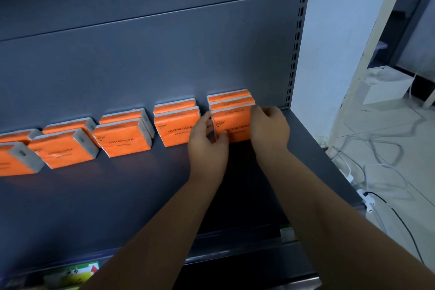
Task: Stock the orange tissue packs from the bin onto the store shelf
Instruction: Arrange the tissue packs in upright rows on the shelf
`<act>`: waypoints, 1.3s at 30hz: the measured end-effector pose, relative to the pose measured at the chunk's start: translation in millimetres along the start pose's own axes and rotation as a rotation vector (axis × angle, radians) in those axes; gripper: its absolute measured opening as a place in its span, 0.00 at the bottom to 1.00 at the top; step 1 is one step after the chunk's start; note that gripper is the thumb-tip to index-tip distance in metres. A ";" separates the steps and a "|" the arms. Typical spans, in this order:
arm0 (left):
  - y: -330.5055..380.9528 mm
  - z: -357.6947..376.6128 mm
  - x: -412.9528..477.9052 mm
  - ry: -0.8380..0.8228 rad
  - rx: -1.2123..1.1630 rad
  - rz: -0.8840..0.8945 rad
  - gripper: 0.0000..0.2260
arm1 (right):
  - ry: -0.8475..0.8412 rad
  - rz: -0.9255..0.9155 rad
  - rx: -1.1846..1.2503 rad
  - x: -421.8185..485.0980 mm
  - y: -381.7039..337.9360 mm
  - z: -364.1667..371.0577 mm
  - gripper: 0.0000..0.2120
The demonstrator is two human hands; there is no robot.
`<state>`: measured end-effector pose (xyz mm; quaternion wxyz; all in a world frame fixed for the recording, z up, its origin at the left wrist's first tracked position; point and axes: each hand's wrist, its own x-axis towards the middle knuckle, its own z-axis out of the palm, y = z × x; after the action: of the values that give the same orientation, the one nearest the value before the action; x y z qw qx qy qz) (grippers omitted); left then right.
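a grey shelf [117, 195] carries a far row of orange tissue packs [127, 141], standing, labelled "cotton tissue". at its right end, left hand [208, 141] and right hand [270, 127] grasp the front pack [235, 125] by its sides.

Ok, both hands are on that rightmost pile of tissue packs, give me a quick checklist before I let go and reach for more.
1. Left hand grips front pack: ok.
2. Right hand steadies its right edge: ok.
3. Front pack upright on shelf: ok.
4. Flush with the packs behind: cannot tell.
5. Gap to the neighbouring stack: ok.
6. Bin with remaining packs: not in view, cannot tell.
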<state>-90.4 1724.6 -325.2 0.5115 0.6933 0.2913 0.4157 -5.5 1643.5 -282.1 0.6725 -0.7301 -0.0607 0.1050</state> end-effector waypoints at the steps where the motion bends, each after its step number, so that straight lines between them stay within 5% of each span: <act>1: 0.8 -1.5 -2.8 -0.014 -0.005 0.000 0.26 | -0.004 -0.016 -0.030 -1.0 0.4 0.4 0.12; 4: 5.0 -10.6 -15.3 0.061 0.125 0.167 0.23 | 0.089 -0.194 -0.196 -5.7 3.8 2.2 0.12; 7: 20.2 -27.0 -28.7 0.137 0.313 0.362 0.20 | 0.153 -0.497 -0.434 -15.0 4.9 6.5 0.26; 13: 45.6 -125.7 -45.2 0.058 0.952 0.526 0.27 | -0.172 -0.907 -0.611 -78.2 -2.3 47.7 0.27; 20: 79.0 -309.3 -101.9 0.210 1.418 0.293 0.34 | -0.457 -0.999 -0.502 -208.3 -18.8 102.7 0.29; 31: 97.0 -532.4 -271.3 0.531 1.472 -0.084 0.33 | -1.015 -1.045 -0.314 -479.0 -25.5 190.1 0.32; 39: 43.1 -604.6 -352.3 0.581 1.399 -0.351 0.33 | -1.332 -1.016 -0.608 -576.2 36.9 251.7 0.21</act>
<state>-790.8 1701.6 -303.0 -0.0835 0.6618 0.7139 0.2130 -625.9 1751.7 -296.0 0.2401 -0.5494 -0.7807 0.1763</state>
